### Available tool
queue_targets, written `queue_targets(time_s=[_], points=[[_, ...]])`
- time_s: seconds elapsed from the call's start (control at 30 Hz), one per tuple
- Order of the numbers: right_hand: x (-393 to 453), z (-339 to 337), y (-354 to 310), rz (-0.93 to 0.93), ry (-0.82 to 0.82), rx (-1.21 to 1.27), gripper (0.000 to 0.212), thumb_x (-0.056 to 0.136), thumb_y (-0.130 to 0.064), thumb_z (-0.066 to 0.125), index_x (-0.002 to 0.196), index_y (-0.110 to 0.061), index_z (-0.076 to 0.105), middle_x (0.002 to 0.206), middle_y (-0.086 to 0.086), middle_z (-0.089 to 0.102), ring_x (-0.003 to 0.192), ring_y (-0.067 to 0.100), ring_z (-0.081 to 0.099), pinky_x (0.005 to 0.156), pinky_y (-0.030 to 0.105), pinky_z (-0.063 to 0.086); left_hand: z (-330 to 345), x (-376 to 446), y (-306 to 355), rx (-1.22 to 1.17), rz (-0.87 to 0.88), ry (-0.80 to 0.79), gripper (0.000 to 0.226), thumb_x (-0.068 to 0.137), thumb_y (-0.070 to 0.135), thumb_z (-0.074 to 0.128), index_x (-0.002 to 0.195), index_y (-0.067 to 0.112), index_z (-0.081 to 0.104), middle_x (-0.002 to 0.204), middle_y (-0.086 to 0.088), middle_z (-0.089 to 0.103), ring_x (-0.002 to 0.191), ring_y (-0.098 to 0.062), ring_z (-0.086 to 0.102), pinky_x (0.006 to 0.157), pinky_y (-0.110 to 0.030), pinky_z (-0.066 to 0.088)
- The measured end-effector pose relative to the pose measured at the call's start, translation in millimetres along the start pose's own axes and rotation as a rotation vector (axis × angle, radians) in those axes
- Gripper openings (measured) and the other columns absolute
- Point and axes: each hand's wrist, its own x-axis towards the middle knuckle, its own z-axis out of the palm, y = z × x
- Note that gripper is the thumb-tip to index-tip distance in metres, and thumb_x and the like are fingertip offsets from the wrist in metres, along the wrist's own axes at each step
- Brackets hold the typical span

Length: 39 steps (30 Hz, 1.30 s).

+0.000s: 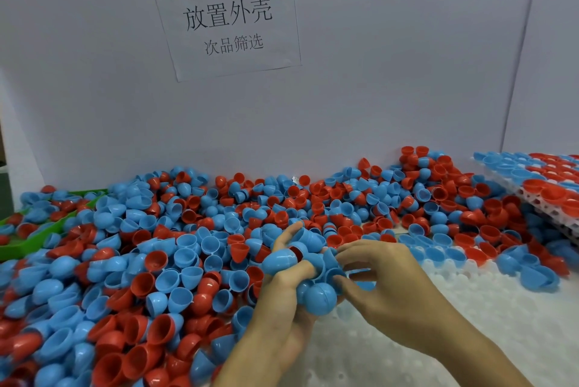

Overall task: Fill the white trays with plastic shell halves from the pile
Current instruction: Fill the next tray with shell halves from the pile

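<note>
A bunch of blue shell halves [313,280] was held by the left hand [282,299], whose fingers were curled around it, with the thumb pressed on the top of the bunch. The right hand [379,280] was brought against the same bunch from the right side; its fingertips [340,256] were bent and were pinching the rim of one blue half, while the other fingers were kept loosely curled under it. Both hands were held above a white tray [423,324], whose round pockets were seen only dimly, because this part was blurred. A few blue and red halves were already set in its far row. The large pile [156,245] of blue and red halves was spread over the tabletop to the left and behind the hands. A stack of filled trays [545,186] was leaned at the right edge, and a green bin [18,245] was partly buried on the left. A paper sign [227,18] was fixed on the grey wall [391,57].
</note>
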Motion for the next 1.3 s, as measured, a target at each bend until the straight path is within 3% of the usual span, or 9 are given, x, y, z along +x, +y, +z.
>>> queue_targets(time_s=[0.1,0.27,0.33,0.47,0.63,0.73,1.03,1.17,1.3], points=[[3,-6,0,0.007,0.056,-0.072,0.007,0.086,-0.016,0.074,0.089,-0.022,0.077,0.092,-0.018,0.069,0.090,-0.004,0.062,0.076,0.016,0.055,0,1,-1,0.012,-0.003,-0.002,0.057,0.090,-0.009,0.050,0.121,0.036,0.066,0.121,-0.016,0.070,0.096,-0.037,0.073,0.069,-0.045,0.059],[9,-49,21,0.145,0.309,-0.081,0.013,0.083,-0.018,0.076,0.092,-0.025,0.070,0.089,-0.019,0.062,0.079,-0.003,0.061,0.060,0.011,0.046,-2,2,3,-0.006,0.016,0.048,0.055,0.090,-0.011,0.049,0.120,0.032,0.067,0.106,-0.023,0.072,0.072,-0.033,0.071,0.062,-0.041,0.060],[8,-65,34,0.194,0.350,-0.170,0.015,0.082,-0.018,0.078,0.094,-0.022,0.070,0.091,-0.013,0.062,0.080,-0.001,0.060,0.065,0.012,0.042,-1,2,4,-0.006,0.021,0.055,0.055,0.090,-0.011,0.049,0.120,0.031,0.066,0.106,-0.023,0.072,0.072,-0.032,0.072,0.062,-0.040,0.060],[7,-69,49,0.332,0.136,-0.405,0.011,0.084,-0.023,0.077,0.095,-0.025,0.074,0.105,-0.004,0.060,0.090,0.013,0.058,0.080,0.030,0.051,2,0,5,-0.029,0.007,0.045,0.055,0.090,-0.011,0.050,0.118,0.032,0.069,0.115,-0.027,0.067,0.070,-0.031,0.072,0.058,-0.038,0.059],[6,-53,54,0.391,-0.129,-0.662,0.014,0.087,-0.028,0.075,0.101,-0.032,0.076,0.109,-0.006,0.064,0.089,0.012,0.062,0.073,0.025,0.055,3,-2,6,-0.038,-0.006,0.024,0.056,0.090,-0.012,0.049,0.121,0.032,0.067,0.121,-0.030,0.064,0.070,-0.031,0.071,0.058,-0.038,0.059],[7,-40,61,0.410,-0.205,-0.690,0.021,0.090,-0.018,0.070,0.107,-0.030,0.076,0.111,-0.006,0.069,0.086,0.011,0.066,0.074,0.028,0.060,2,-2,7,-0.040,-0.006,0.022,0.055,0.090,-0.011,0.050,0.120,0.032,0.067,0.119,-0.029,0.065,0.071,-0.032,0.071,0.059,-0.038,0.059],[3,-33,67,0.380,-0.211,-0.731,0.019,0.096,-0.019,0.058,0.102,-0.021,0.075,0.103,-0.005,0.065,0.084,0.011,0.061,0.076,0.027,0.057,1,-2,5,-0.032,-0.010,-0.024,0.057,0.086,-0.010,0.056,0.122,0.032,0.067,0.112,-0.025,0.070,0.072,-0.032,0.071,0.061,-0.039,0.059],[2,-40,55,0.330,-0.104,-0.754,0.026,0.097,-0.032,0.058,0.122,-0.032,0.064,0.120,-0.008,0.063,0.103,0.011,0.060,0.088,0.029,0.056,2,-3,6,-0.052,-0.006,-0.054,0.064,0.069,-0.004,0.068,0.123,0.030,0.067,0.105,-0.021,0.073,0.074,-0.033,0.071,0.062,-0.039,0.059],[6,-35,32,0.172,0.033,-0.378,0.029,0.095,-0.033,0.060,0.123,-0.040,0.059,0.107,-0.018,0.064,0.088,-0.003,0.059,0.074,0.014,0.053,1,-4,6,-0.020,-0.016,-0.090,0.062,0.066,0.006,0.065,0.123,0.032,0.067,0.104,-0.019,0.074,0.077,-0.032,0.071,0.066,-0.040,0.059]])
